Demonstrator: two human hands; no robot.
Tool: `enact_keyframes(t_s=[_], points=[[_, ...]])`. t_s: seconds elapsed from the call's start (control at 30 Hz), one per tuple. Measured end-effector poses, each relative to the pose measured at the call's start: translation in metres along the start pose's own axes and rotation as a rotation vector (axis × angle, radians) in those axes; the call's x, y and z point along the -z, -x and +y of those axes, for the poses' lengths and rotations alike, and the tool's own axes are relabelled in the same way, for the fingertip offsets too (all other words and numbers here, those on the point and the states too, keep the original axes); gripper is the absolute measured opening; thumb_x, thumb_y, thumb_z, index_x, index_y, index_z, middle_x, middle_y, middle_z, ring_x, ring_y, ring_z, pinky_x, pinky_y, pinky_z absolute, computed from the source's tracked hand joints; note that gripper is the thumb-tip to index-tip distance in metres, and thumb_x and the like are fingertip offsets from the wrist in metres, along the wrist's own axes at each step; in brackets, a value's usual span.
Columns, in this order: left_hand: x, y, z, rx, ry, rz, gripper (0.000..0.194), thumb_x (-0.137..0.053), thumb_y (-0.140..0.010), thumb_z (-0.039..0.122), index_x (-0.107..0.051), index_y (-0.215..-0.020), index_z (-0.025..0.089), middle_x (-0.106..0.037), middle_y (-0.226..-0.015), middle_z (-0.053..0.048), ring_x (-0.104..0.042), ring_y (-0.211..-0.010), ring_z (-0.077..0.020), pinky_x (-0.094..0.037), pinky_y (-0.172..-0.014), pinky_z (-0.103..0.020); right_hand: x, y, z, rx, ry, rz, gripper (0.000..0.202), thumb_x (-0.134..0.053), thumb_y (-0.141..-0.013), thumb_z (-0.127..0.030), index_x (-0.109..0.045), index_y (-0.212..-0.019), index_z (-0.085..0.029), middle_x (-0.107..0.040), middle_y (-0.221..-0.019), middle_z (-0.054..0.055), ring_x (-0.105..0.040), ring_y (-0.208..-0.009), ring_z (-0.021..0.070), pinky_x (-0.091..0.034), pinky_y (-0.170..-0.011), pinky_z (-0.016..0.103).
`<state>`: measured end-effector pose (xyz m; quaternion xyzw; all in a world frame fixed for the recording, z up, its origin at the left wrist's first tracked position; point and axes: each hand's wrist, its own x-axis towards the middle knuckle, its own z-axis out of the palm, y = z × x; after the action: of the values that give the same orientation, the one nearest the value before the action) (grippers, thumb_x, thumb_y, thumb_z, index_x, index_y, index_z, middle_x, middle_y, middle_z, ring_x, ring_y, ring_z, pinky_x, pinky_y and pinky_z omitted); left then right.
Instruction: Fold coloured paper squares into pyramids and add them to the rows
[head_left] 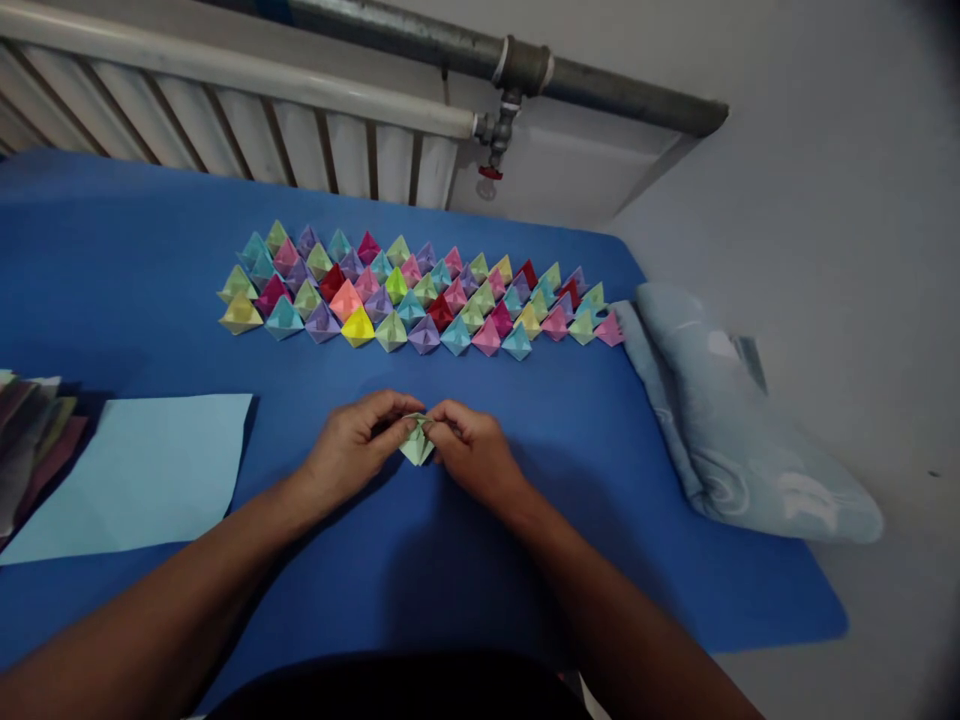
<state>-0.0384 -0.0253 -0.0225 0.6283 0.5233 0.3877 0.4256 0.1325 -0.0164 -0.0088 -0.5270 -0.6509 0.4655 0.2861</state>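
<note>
Nearest the camera is a person's dark clothing [390,690], on the near side of the pale green origami piece [417,450]. Well to the left of that piece is a stack of coloured paper [34,440]; between the two, just beside the stack, a light blue paper sheet [150,470] lies on the blue surface [315,580]. Beyond the piece, and to its left, runs a white radiator [225,72].

The left hand [356,440] pinches the piece's left side between thumb and fingers. The piece sits directly between the hands, neither one clearly nearer. Its pointed end faces the person, and its long axis seems to run away from the body, though fingers cover the far part. Past it, spreading to both sides, are close-set rows of multicoloured origami boats [410,308]. The right hand [476,445] pinches the piece's right side. Well to its right is a folded pale blue blanket [720,400], by the rows' right end; whether they touch, I cannot tell.
</note>
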Motion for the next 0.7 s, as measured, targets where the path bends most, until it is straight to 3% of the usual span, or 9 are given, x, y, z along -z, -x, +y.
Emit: enact_keyframes(t_s=[0.17, 0.3, 0.37, 0.5, 0.7], points=[[0.0, 0.001, 0.005, 0.011, 0.007, 0.004, 0.029, -0.061, -0.082, 0.039, -0.066, -0.105, 0.021, -0.073, -0.09, -0.004, -0.069, -0.078, -0.0184, -0.057, -0.072, -0.034, -0.001, -0.003, -0.003, -0.096, -0.049, 0.005, 0.017, -0.05, -0.082, -0.022, -0.057, -0.067, -0.021, -0.052, -0.054, -0.006, -0.048, -0.053, 0.0103, -0.038, -0.054, 0.022], [0.002, 0.008, 0.016, -0.191, -0.279, 0.089, 0.017, -0.058, -0.086, 0.034, -0.067, -0.095, 0.022, -0.065, -0.089, -0.004, -0.063, -0.076, -0.0166, -0.054, -0.072, -0.032, -0.001, -0.004, -0.001, -0.124, -0.086, 0.049, 0.016, -0.051, -0.083, -0.027, -0.054, -0.068, -0.022, -0.05, -0.054, -0.006, -0.045, -0.051, 0.0098, -0.036, -0.051, 0.022], [0.002, 0.012, 0.018, -0.274, -0.362, 0.055, 0.015, -0.056, -0.088, 0.03, -0.068, -0.093, 0.023, -0.063, -0.091, -0.003, -0.061, -0.079, -0.0163, -0.053, -0.074, -0.032, -0.001, -0.004, 0.001, -0.118, -0.097, 0.062, 0.016, -0.052, -0.083, -0.029, -0.054, -0.068, -0.022, -0.049, -0.055, -0.007, -0.044, -0.051, 0.0098, -0.035, -0.05, 0.022], [-0.001, 0.015, 0.014, -0.308, -0.425, -0.001, 0.02, -0.062, -0.084, 0.027, -0.066, -0.103, 0.023, -0.057, -0.095, -0.002, -0.058, -0.079, -0.0151, -0.052, -0.076, -0.03, -0.001, -0.005, 0.001, -0.118, -0.082, 0.082, 0.016, -0.052, -0.083, -0.028, -0.055, -0.068, -0.022, -0.049, -0.055, -0.006, -0.044, -0.052, 0.0102, -0.035, -0.052, 0.022], [-0.002, 0.013, 0.009, -0.305, -0.403, -0.061, 0.005, -0.059, -0.084, 0.016, -0.06, -0.085, 0.021, -0.052, -0.091, -0.001, -0.055, -0.084, -0.0144, -0.049, -0.075, -0.028, 0.0, -0.006, -0.003, -0.148, -0.083, 0.075, 0.014, -0.051, -0.083, -0.025, -0.058, -0.071, -0.021, -0.05, -0.054, -0.008, -0.045, -0.051, 0.0093, -0.036, -0.053, 0.022]])
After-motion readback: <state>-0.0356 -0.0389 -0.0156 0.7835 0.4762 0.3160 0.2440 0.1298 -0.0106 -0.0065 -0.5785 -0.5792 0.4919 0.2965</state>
